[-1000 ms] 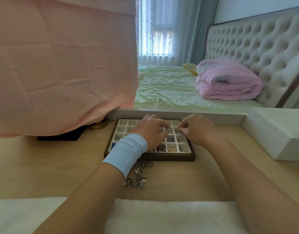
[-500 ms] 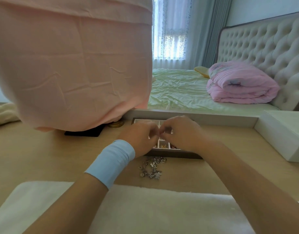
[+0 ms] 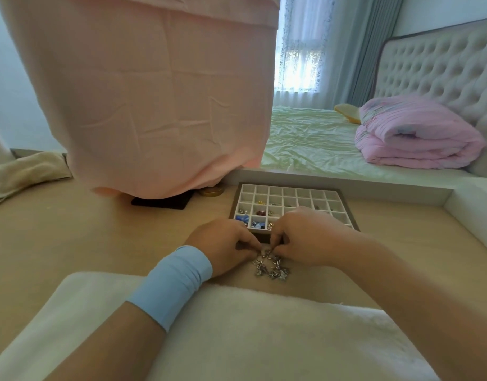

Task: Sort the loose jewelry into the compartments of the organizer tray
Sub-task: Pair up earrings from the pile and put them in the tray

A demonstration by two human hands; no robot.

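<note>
Together, left hand (image 3: 223, 246) and right hand (image 3: 305, 237) pinch loose jewelry (image 3: 272, 268).

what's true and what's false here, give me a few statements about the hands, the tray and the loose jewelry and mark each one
1. The left hand and the right hand both pinch at the silver jewelry pile, which lies on the desk in front of the organizer tray. True.
2. Every compartment of the tray is empty. False: several near-left compartments hold jewelry, among them a blue piece and a red piece.
3. A light blue wristband sits on the right wrist. False: the wristband is on the left wrist.
4. A folded pink quilt lies on the bed. True.
</note>
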